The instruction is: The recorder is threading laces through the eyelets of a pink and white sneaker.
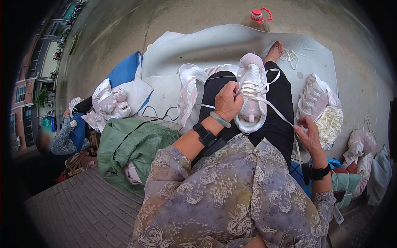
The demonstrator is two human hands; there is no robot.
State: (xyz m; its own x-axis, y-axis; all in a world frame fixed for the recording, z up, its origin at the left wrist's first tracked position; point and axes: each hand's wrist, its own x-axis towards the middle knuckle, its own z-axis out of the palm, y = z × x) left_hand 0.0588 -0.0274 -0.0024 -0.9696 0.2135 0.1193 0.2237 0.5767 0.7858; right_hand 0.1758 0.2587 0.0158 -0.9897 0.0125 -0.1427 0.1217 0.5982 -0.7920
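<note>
A pale pink and white sneaker (253, 97) lies on my lap between my thighs, toe pointing away from me. White lace runs across its upper part, with loops standing out on its right side. My left hand (228, 103) is closed at the shoe's left edge beside the eyelets; its fingertips pinch there, and whether they also grip lace is hidden. From the shoe a flat white shoelace (278, 110) stretches down and right to my right hand (308, 133). That hand pinches the lace between thumb and fingers, out past my right thigh.
A white sheet (318, 62) spreads under my legs. Bundled pink-white shoe uppers (316, 97) and a bundle of cream laces (329, 124) lie right. Left are a green sack (120, 144), more shoes (108, 101) and another seated person (68, 134). A red-capped jug (256, 20) stands ahead.
</note>
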